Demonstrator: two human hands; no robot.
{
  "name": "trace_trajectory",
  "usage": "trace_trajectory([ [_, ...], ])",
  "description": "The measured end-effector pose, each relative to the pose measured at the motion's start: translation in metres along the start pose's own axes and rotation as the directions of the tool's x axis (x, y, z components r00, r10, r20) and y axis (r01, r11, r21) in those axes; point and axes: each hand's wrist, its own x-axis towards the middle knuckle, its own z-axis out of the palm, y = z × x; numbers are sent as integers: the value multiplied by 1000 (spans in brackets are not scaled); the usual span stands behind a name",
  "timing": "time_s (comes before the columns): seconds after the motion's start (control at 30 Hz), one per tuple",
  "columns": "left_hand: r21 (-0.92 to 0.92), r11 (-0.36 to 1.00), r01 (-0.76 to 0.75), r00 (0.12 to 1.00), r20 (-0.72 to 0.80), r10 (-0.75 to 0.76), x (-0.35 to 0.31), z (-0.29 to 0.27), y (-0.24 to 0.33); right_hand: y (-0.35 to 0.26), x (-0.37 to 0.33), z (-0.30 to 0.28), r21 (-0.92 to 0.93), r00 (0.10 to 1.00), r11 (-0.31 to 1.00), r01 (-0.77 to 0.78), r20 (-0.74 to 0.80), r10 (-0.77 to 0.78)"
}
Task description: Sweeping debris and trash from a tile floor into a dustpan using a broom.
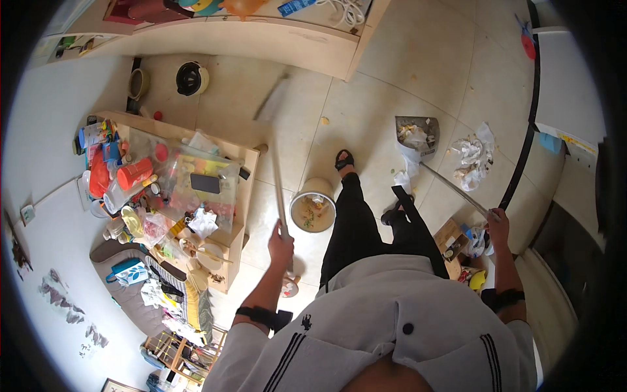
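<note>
My left hand (281,247) is closed around the long handle of a broom (279,176). The broom's head is smeared by motion over the floor tiles ahead, between the low table and the cabinet. On the right, my right hand (498,224) grips the thin handle of a dustpan (428,151). Crumpled tissues and scraps (413,136) lie in its pan, which rests on the floor ahead of my feet. A heap of crumpled white tissue (471,159) lies on the tiles to the right of the pan. Beside my leg stands a round bin (304,227) with food scraps inside.
A low wooden table (247,196) crowded with cups, bags and a dark phone (205,183) stands at left. Ahead runs a wooden cabinet (274,40). A black-and-cream pot (191,79) sits on the floor near the wall. Cluttered boxes (450,240) stand by my right leg.
</note>
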Motion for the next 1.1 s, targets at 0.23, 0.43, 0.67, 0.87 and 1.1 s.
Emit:
trace_trajectory([
  [0.23, -405, 911, -75, 963, -267, -40, 152, -14, 63, -11, -13, 7, -28, 1000, 999, -18, -12, 18],
  [0.43, -697, 695, 177, 973, 20, -228, 280, -36, 99, -15, -22, 15, 58, 996, 995, -87, -1, 88],
  [0.67, -730, 464, 502, 862, 377, -340, 294, -25, 142, -25, -27, 15, -42, 1000, 999, -12, -24, 11],
  [0.87, -464, 782, 416, 893, 373, -254, 193, 61, 117, -19, -24, 10, -69, 997, 997, -32, -79, 27],
  [1.1, -147, 953, 266, 935, 279, -218, 63, 127, 66, -12, -15, -8, -156, 998, 988, 11, -62, -21],
])
